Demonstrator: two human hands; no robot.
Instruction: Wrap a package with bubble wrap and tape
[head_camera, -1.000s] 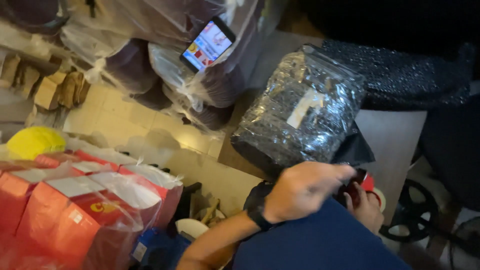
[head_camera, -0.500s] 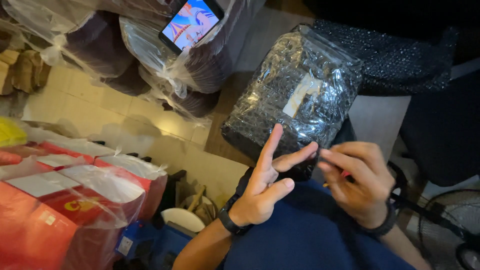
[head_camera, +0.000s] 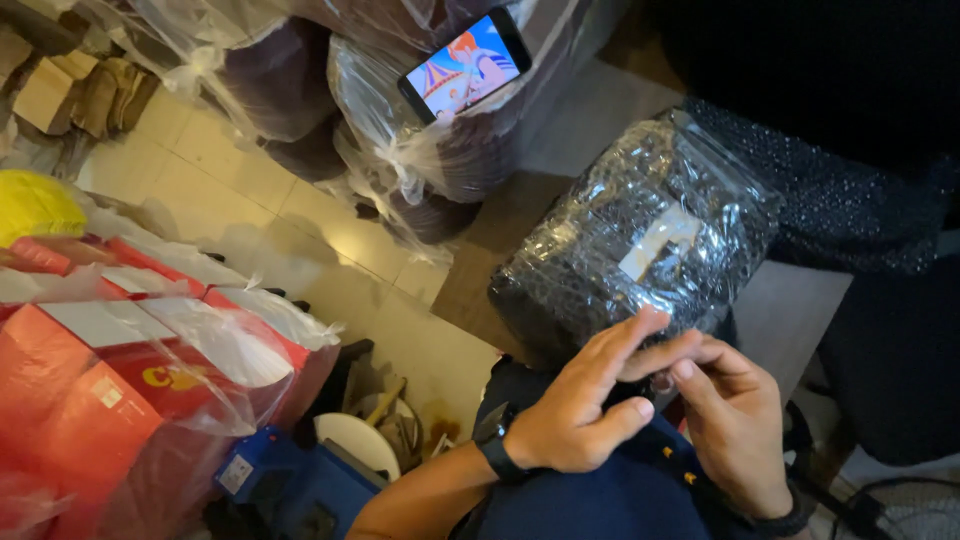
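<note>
Since half a second ago, drawn closer together over the lap: left hand (head_camera: 570, 425) fingers spread wide, right hand (head_camera: 735, 420) fingers curled, pinching something tiny below the clear-wrapped dark bundle (head_camera: 640, 240)

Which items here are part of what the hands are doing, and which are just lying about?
In hand:
left hand
right hand
clear bag of dark material with a pale label, touched by the left fingers

Lying about:
phone with lit screen
red boxes in plastic wrap
yellow object
white bowl
</note>
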